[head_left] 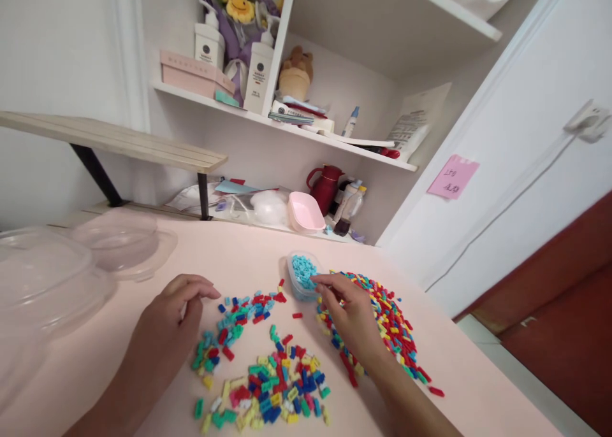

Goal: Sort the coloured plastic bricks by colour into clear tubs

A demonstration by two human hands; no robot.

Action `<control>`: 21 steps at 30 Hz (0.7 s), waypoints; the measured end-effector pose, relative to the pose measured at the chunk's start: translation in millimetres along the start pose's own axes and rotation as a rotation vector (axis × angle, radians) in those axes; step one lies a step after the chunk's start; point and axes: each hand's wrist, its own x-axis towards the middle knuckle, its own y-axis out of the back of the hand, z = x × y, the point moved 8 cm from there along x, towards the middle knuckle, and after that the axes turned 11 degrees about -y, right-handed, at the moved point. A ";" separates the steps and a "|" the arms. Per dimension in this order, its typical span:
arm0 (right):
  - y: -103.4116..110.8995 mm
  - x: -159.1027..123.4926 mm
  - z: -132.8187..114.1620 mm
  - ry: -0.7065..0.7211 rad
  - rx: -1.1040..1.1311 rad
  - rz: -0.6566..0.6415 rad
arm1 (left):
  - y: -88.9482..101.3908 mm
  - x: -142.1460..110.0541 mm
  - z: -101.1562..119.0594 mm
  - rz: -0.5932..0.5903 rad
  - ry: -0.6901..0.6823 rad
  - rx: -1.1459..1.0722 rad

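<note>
My right hand [351,313] reaches over the near right rim of a small clear tub [312,292] filled with light blue toy building bricks [302,268]. Its thumb and index fingertips come close together at the bricks; whether a brick is between them is too small to tell. My left hand [174,303] hovers beside a loose strip of mixed bricks [243,313], fingers stretched out and thumb apart, holding nothing I can see. In front lies a scattered group of colourful bricks [272,386]. A large dense pile [392,322] spreads behind and right of my right hand.
Clear plastic containers [43,278] stand at the left of the pink tabletop [172,252]. At the back are a pink tub [306,213], a dark red jug [326,188] and bottles [351,207]. A small wooden shelf [119,141] overhangs the back left.
</note>
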 end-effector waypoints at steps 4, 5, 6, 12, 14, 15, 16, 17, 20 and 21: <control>-29.0 -18.5 -25.2 0.149 -0.031 -0.189 | -9.5 0.1 -8.0 -0.053 -0.003 0.084; -36.9 -23.5 -29.3 0.176 -0.052 -0.245 | -13.8 -1.8 -11.6 -0.100 0.029 0.135; -44.8 -28.6 -32.4 0.200 -0.080 -0.303 | -18.7 -4.6 -15.1 -0.157 0.068 0.188; -77.0 -49.7 -45.0 0.289 -0.228 -0.552 | -38.2 -20.8 -7.4 -0.307 0.034 0.352; -84.4 -54.9 -52.6 0.331 -0.250 -0.615 | -41.3 -22.6 -0.5 -0.290 -0.023 0.354; -87.5 -57.8 -57.4 0.363 -0.251 -0.644 | -42.6 -22.9 2.0 -0.284 -0.041 0.346; -89.7 -60.5 -62.4 0.397 -0.244 -0.667 | -43.6 -22.6 3.3 -0.280 -0.049 0.329; -90.8 -62.4 -66.7 0.424 -0.234 -0.679 | -43.9 -21.8 3.3 -0.274 -0.045 0.306; -86.7 -60.2 -71.1 0.428 -0.203 -0.643 | -38.5 -15.7 -2.0 -0.210 -0.021 0.206; -83.3 -57.6 -69.9 0.409 -0.193 -0.616 | -34.8 -12.8 -4.9 -0.174 -0.021 0.163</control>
